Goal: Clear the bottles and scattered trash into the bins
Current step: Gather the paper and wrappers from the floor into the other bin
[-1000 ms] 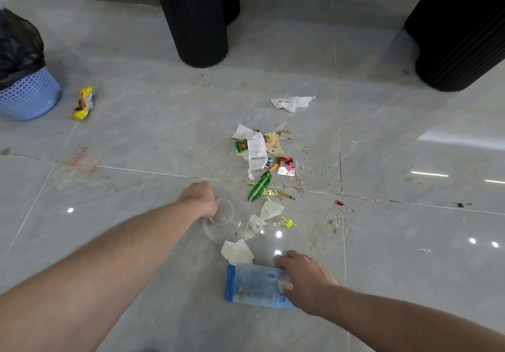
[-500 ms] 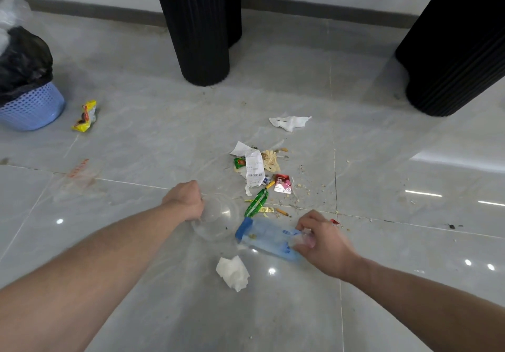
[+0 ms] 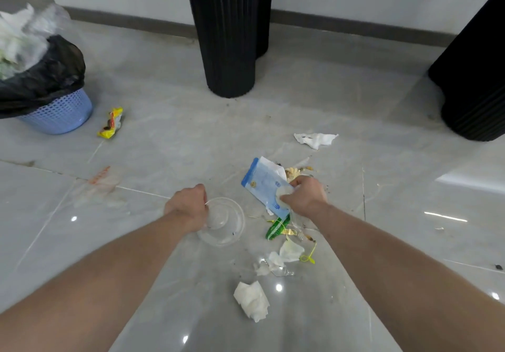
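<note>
Over the littered grey floor (image 3: 164, 146), the left hand (image 3: 188, 204) grips the rim of a clear plastic cup (image 3: 222, 221) while the right hand (image 3: 304, 195), at its three o'clock, pinches a blue wipes packet (image 3: 262, 180), the lined blue bin (image 3: 58, 111) standing at ten o'clock.

floor (image 3: 169, 143): grey marble-look tile, polished, glossy, mirrors ceiling lights
cup (image 3: 222, 221): clear thin plastic, smooth, glossy
pouch (image 3: 263, 184): blue-white plastic film, slight sheen
tissue wad (image 3: 251, 299): white paper, matt, crumpled
snack wrapper (image 3: 110, 123): yellow printed foil-plastic, shiny, creased
bin (image 3: 58, 112): lilac perforated plastic, matt
bin liner (image 3: 46, 78): black plastic film, wrinkled, dull sheen
columns (image 3: 229, 31): black, ribbed, matt
</note>
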